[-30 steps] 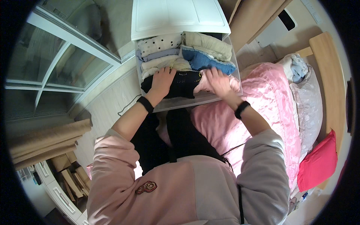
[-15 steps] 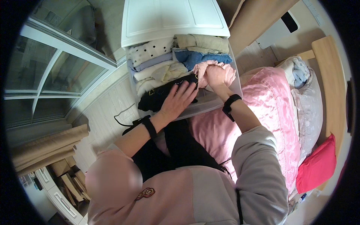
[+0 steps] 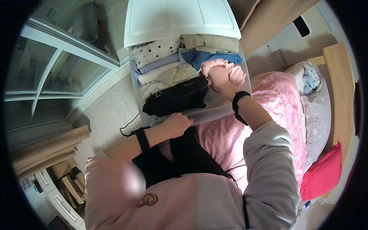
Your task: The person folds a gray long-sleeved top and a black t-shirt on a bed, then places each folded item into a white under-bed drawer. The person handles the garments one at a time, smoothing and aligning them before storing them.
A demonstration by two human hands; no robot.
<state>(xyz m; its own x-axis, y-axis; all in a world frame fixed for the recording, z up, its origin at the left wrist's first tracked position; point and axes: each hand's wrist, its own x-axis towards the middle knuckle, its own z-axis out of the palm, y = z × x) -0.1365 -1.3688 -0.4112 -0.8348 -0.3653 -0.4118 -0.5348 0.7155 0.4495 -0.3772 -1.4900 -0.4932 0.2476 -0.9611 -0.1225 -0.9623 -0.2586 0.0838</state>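
Folded clothes lie in a pulled-out clear plastic drawer [image 3: 214, 115]. My right hand [image 3: 219, 78] is closed in a crumpled pink garment [image 3: 237, 74] at the drawer's right side; its fingertips are buried in the cloth. Against the drawer's front rim, my left hand [image 3: 178, 125] is curled in a grip. A black garment with coloured dots [image 3: 176, 97] rests just beyond it, untouched. Behind these are a pale yellowish garment [image 3: 172, 76], a white polka-dot one [image 3: 156, 53], a blue denim one [image 3: 211, 57] and a khaki one [image 3: 211, 42].
A white cabinet top [image 3: 180, 19] stands over the drawer's far end. To the right is a bed with pink satin bedding [image 3: 276, 99] and a red cushion [image 3: 322, 172]. A glass-paned door [image 3: 57, 73] is on the left. A black cord [image 3: 128, 130] lies on the floor.
My left hand has come off the black garment and moved back to the drawer's front rim, its fingers now curled. My right hand stays in the pink garment, a little lower.
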